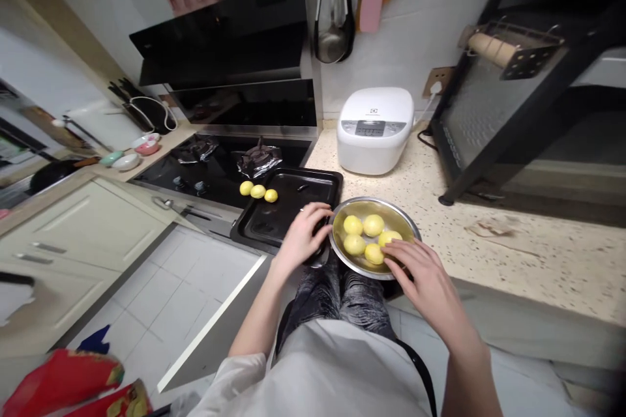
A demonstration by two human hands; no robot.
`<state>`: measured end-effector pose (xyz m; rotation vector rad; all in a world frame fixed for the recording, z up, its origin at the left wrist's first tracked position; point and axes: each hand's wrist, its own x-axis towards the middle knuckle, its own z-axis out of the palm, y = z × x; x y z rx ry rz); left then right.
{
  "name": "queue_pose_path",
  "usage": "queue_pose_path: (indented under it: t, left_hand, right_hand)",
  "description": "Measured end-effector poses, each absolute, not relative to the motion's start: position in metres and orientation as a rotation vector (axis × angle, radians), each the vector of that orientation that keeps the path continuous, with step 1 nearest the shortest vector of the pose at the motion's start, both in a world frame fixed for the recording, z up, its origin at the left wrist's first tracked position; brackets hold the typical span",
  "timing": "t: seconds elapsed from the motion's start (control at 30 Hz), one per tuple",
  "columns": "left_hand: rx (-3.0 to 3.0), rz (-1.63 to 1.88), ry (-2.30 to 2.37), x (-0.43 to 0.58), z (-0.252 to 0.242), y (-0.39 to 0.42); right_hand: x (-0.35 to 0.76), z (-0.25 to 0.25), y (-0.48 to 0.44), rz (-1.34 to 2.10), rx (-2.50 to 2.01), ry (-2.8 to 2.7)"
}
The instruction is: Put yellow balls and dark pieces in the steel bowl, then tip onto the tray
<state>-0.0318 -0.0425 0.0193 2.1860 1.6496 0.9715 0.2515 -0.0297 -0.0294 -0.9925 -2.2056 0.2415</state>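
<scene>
A steel bowl [405, 221] sits at the counter's front edge and holds several yellow dough balls [364, 228]. My right hand [415, 267] reaches into the bowl, its fingers closed round the nearest ball [375, 253]. My left hand [303, 234] rests on the bowl's left rim, fingers curled against it, beside a black baking tray [293, 208]. Three yellow balls [257, 191] lie in a row at the tray's far left corner.
A white rice cooker [375, 129] stands behind the bowl. A black gas hob [210, 166] and hood [229, 45] are to the left. A black rack [513, 85] stands on the speckled counter [513, 241] at right. Utensils hang on the wall.
</scene>
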Motion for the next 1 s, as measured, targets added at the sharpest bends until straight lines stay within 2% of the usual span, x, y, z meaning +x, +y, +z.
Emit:
queue_pose_path:
  t: [0.1, 0.23, 0.37, 0.53, 0.83, 1.0]
  left_hand:
    - [2.177, 0.944, 2.037, -0.075, 0.019, -0.033]
    - [2.152, 0.507, 2.504, -0.121, 0.007, -0.013]
    - [2.214, 0.163, 2.563, -0.144, -0.002, 0.002]
    - [2.247, 0.030, 2.522, -0.158, -0.002, 0.013]
    - [2.324, 0.163, 2.334, -0.151, -0.011, 0.014]
    - [2.359, 0.583, 2.080, -0.136, -0.004, 0.005]
  right_hand:
    - [0.251, -0.033, -0.034, 0.221, -0.976, -2.179]
    - [0.251, -0.032, -0.036, 0.190, -0.970, -2.170]
    - [0.252, -0.031, -0.037, 0.172, -0.981, -2.156]
    - [0.253, -0.030, -0.040, 0.208, -1.024, -2.146]
    - [0.248, -0.025, -0.043, 0.268, -1.047, -2.142]
    - [0.243, -0.026, -0.044, 0.276, -1.072, -2.132]
